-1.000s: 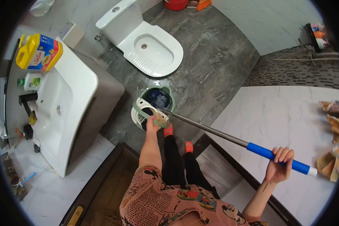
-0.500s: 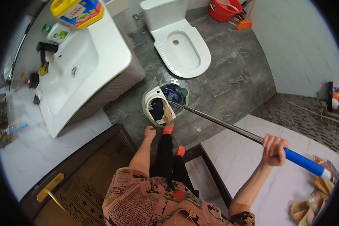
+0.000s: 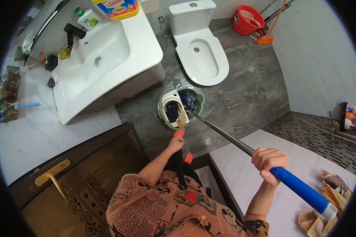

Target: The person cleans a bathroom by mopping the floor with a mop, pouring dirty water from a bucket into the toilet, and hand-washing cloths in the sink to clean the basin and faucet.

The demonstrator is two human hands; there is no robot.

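Note:
My right hand (image 3: pixel 269 164) is wrapped round a mop (image 3: pixel 225 134), at the top of its metal pole just below the blue grip. The pole slants down to the left into a green mop bucket (image 3: pixel 202 103) on the floor; the mop's lower end is hidden in the dark blue, foamy water (image 3: pixel 189 102). In the bucket's white wringer basket (image 3: pixel 171 95) lie a dark navy cloth (image 3: pixel 171 111) and a tan cloth (image 3: pixel 181 116). My left hand (image 3: pixel 177 143) hangs above my orange-red slipper, fingers curled in, nothing seen in it, apart from the bucket.
A squat toilet (image 3: pixel 205 59) stands beyond the bucket, with a white sink (image 3: pixel 99 79) to the left. At the back right are a red bucket (image 3: pixel 247 23) and an orange broom (image 3: pixel 265 39). A brown door (image 3: pixel 87 170) is at lower left; cloths (image 3: pixel 324 213) lie at lower right.
My right hand has come leftward and slightly down with the mop handle. My left hand has moved right, over the slipper. The whole view has shifted, showing the room further right and lower.

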